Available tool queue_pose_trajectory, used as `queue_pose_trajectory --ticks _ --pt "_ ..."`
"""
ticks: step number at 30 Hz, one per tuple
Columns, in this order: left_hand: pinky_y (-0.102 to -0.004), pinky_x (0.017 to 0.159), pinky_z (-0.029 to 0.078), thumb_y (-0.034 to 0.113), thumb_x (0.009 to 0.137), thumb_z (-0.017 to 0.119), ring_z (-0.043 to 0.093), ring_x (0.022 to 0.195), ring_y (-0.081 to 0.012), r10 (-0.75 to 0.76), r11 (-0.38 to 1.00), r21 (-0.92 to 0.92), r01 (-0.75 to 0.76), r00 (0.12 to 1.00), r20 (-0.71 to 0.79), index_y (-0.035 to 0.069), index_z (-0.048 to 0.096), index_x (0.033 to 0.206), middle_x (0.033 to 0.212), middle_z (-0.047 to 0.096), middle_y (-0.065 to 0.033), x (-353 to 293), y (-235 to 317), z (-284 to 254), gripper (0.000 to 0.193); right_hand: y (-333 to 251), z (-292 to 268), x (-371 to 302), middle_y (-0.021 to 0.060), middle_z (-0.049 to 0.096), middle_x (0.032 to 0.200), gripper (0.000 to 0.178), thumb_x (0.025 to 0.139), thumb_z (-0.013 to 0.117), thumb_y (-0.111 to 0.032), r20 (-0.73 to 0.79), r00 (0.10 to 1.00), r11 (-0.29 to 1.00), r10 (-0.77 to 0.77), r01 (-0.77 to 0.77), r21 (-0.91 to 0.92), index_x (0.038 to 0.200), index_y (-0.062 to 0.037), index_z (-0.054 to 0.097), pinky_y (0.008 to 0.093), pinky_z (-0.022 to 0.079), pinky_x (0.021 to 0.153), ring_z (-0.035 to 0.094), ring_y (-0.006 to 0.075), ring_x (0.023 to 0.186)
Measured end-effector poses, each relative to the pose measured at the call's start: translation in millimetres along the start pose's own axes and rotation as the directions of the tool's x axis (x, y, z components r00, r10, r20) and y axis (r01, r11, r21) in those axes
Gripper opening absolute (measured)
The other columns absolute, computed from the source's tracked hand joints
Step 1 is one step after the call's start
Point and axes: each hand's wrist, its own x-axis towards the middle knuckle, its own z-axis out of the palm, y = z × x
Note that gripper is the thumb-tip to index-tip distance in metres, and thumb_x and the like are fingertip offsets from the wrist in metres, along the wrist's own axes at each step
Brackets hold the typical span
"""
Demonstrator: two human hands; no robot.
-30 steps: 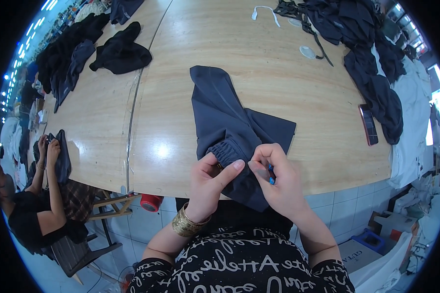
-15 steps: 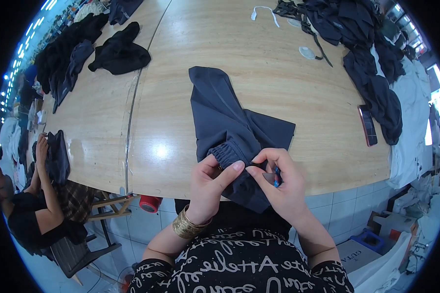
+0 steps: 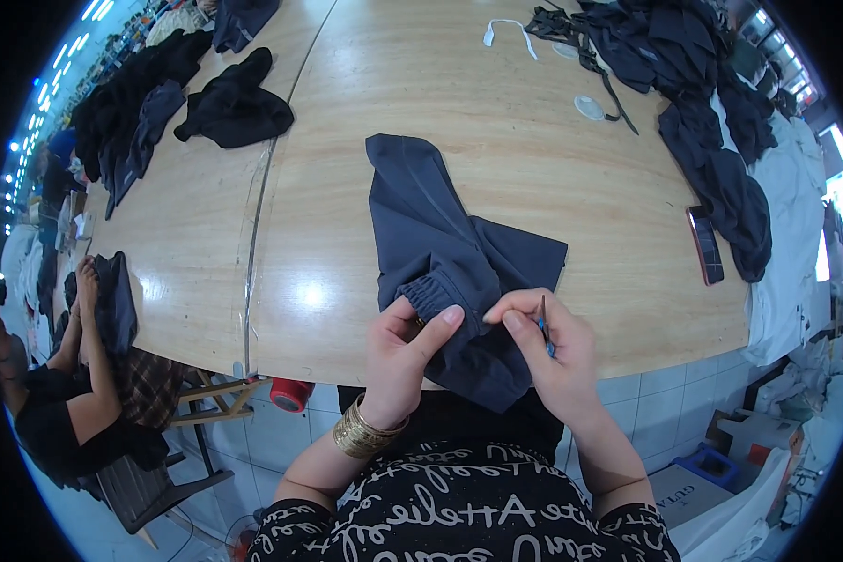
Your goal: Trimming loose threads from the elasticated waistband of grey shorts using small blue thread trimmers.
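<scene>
A dark grey garment (image 3: 421,220) with a gathered elastic waistband lies across the table's near edge, its lower part hanging toward me. My left hand (image 3: 405,347) grips the gathered waistband, thumb on top and fingers tucked beneath the cloth. Just right of the band, my right hand (image 3: 551,345) has thumb and forefinger pinched together by the fabric; whether a thread is between the tips is too small to tell. Tucked in that same hand is a small blue-handled tool (image 3: 544,330) with a thin dark blade, which looks like thread snips.
Dark garments are heaped at the far left (image 3: 126,103) and far right (image 3: 656,47), beside a black piece (image 3: 239,101). A phone (image 3: 705,245) rests near the right edge. On the left a co-worker (image 3: 75,393) sits handling dark cloth. A seam (image 3: 256,253) crosses the table (image 3: 347,84).
My right hand has shifted slightly right, away from the waistband, and the snips have turned upright in it. My left hand keeps its grip on the garment.
</scene>
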Motion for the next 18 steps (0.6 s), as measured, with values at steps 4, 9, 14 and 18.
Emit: queue_pose_trajectory --ticks 4,9,14,18 --pt "-0.0233 0.079 0.045 0.007 0.084 0.059 0.059 0.086 -0.0096 0.003 0.999 0.032 -0.003 1.0 -0.011 -0.003 0.057 0.105 0.097 0.063 -0.0072 -2 0 5 0.023 7 5 1 -0.0001 0.055 0.067 0.023 0.073 0.07 -0.002 -0.057 0.991 0.962 -0.12 0.102 -0.253 0.092 -0.0051 0.056 0.019 0.04 0.052 0.05 0.0052 0.056" --pt "-0.0223 0.079 0.045 0.007 0.084 0.061 0.057 0.086 -0.0077 0.022 0.994 0.106 -0.024 1.0 0.018 -0.002 0.057 0.105 0.097 0.063 -0.0055 -4 -1 2 0.023 14 7 4 0.0016 0.055 0.067 0.02 0.076 0.066 -0.001 -0.015 0.96 0.887 -0.279 0.252 -0.387 0.091 -0.0052 0.053 0.0243 0.043 0.049 0.051 0.0059 0.055" --pt "-0.0209 0.079 0.043 0.007 0.085 0.061 0.054 0.088 -0.0055 0.1 0.989 0.099 -0.106 0.993 0.064 -0.001 0.057 0.106 0.098 0.062 -0.0032 1 -7 2 0.023 12 5 0 0.003 0.056 0.071 0.017 0.081 0.062 -0.003 0.083 0.991 0.979 -0.101 0.114 -0.169 0.092 -0.0046 0.049 0.0237 0.042 0.054 0.052 0.0087 0.058" --pt "-0.0219 0.081 0.043 0.009 0.086 0.06 0.055 0.09 -0.0068 0.02 0.999 0.04 -0.021 1.0 0.005 -0.001 0.056 0.107 0.1 0.061 -0.0037 6 -6 -1 0.024 -14 -6 -4 -0.0027 0.046 0.066 0.011 0.085 0.06 -0.007 0.48 0.874 0.99 0.078 -0.126 0.069 0.087 -0.0044 0.049 0.0191 0.034 0.053 0.041 0.0046 0.057"
